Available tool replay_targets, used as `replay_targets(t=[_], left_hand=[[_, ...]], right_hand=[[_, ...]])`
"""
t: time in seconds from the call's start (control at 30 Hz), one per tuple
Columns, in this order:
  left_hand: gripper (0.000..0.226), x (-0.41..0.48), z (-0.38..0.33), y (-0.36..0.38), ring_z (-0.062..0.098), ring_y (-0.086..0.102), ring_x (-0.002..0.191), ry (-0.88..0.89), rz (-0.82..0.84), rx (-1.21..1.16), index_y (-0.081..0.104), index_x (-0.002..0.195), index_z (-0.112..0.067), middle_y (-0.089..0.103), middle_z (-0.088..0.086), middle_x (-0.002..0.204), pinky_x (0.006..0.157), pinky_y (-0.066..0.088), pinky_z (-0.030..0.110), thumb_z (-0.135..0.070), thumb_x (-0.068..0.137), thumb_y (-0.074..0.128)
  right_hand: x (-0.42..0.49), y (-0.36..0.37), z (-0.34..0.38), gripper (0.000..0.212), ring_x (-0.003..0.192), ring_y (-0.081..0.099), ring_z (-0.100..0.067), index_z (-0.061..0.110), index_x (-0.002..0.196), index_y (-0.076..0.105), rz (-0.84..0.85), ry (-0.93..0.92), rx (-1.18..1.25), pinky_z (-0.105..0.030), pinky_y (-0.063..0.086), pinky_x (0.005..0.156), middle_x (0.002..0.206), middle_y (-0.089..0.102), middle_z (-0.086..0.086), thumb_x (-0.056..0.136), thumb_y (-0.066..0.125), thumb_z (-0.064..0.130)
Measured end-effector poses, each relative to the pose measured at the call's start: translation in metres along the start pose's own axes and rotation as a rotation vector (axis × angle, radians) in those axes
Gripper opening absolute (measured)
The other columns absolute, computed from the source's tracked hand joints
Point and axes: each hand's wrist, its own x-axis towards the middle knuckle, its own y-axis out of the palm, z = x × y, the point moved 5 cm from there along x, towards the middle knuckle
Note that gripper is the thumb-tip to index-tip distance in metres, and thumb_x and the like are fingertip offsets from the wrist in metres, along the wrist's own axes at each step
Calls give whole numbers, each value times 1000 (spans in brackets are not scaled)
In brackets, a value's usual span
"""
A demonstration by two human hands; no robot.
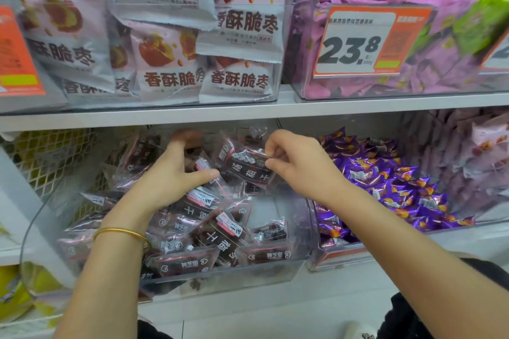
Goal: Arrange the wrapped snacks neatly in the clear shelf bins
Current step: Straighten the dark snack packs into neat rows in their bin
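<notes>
Forearms reaching up from the bottom edge, gold bangle (121,232) on the left wrist. Left hand (168,176) spread flat, pressing down on the heap of dark wrapped snacks (220,231) inside the clear bin (275,274). Right hand (297,162) pinched shut on one dark packet (249,170), held just above the pile between the two hands. Mid-sorting, by the look of it: one packet lifted for placing, the rest lying every which way. Next move likely calling for laying it flat, label up, in line with its neighbours (no tidy row visible yet). Readable on the packet: 杨梅干. Right of the right hand, purple candies (385,173) in the adjoining bin. Above the hands, pale bags (239,44) marked 香酥脆枣, and a price tag (355,41) reading 23.8.
</notes>
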Motion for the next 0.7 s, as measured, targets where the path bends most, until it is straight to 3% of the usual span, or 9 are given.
replay_targets(t=[0.07,0.17,0.3,0.4,0.53,0.63,0.7], left_hand=[[45,3,-8,6,8,46,118,66,28,7,49,125,-26,49,-10,130,100,36,28,-32,84,66],[11,13,-15,16,13,55,101,111,-21,62,62,96,-19,62,-7,107,82,39,27,-23,85,65],[14,31,-26,33,19,56,84,151,44,293,56,82,-21,60,-6,85,72,44,32,-32,85,65],[18,41,-44,45,18,52,79,208,86,543,52,86,-24,52,-7,80,61,34,28,-39,87,60],[18,51,-63,59,19,48,82,279,93,664,48,86,-21,49,-3,84,62,32,27,-35,88,60],[8,51,-66,73,22,49,81,287,110,722,51,90,-19,49,1,88,62,33,27,-24,87,55],[13,51,-62,72,23,53,86,244,147,634,53,99,-17,55,4,96,66,38,28,-21,86,55]], right_hand=[[-3,3,-9,11,91,51,-19,16,90,60,-26,74,20,-34,41,80,82,63,3,81,67,17],[-5,10,-15,12,102,45,-19,16,89,63,12,83,-36,-30,38,80,89,62,-3,79,70,17],[-3,5,-10,26,111,43,-22,17,109,63,14,45,-153,-33,40,89,107,64,0,83,66,15],[-5,-5,-7,25,109,44,-20,17,109,62,-61,34,-154,-32,40,88,108,64,2,85,61,9],[-13,-5,-2,23,106,45,-22,18,104,66,-72,-44,-211,-34,38,86,98,65,1,84,60,8],[-13,8,13,21,108,47,-22,23,105,67,80,-148,-306,-32,34,86,99,66,1,85,61,23],[-11,23,21,30,108,49,-23,23,112,64,237,-176,-387,-32,36,86,104,63,-2,85,61,36]])
